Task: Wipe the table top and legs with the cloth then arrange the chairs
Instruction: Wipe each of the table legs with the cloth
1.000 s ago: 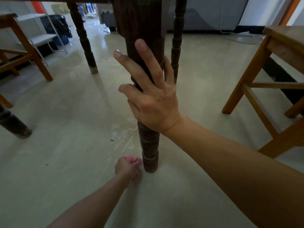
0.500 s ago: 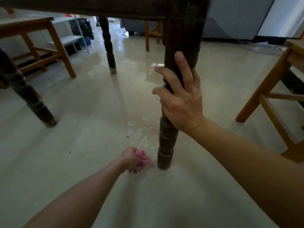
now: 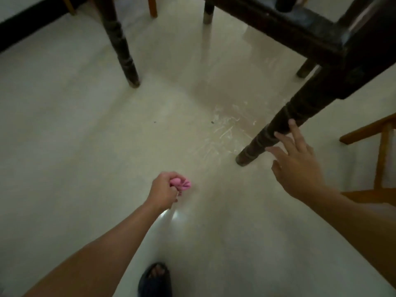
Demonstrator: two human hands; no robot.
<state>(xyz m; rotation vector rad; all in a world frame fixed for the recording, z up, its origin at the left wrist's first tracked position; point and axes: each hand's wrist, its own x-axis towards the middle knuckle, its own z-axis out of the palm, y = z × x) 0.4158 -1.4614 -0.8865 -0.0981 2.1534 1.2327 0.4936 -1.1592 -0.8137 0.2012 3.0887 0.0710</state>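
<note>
Centre: left hand (image 3: 164,188) grips cloth (image 3: 182,183). Right: right hand (image 3: 297,168) spread, empty, touching leg (image 3: 276,129). Wrap cloth round leg, stroke downward.

The glossy cream floor (image 3: 85,146) has white scratch marks (image 3: 225,129). A black skirting board (image 3: 32,24) runs under the pale wall (image 3: 15,5).

A small pink cloth (image 3: 182,183) sits bunched in the left grip (image 3: 164,187), low in the middle of the frame and well apart from the legs. The dark wooden counter (image 3: 310,37) fills the upper right. Its nearest turned leg (image 3: 285,118) slants down to centre right, and another leg (image 3: 122,46) stands upper left. A light wooden chair (image 3: 383,146) shows partly at the right edge.
</note>
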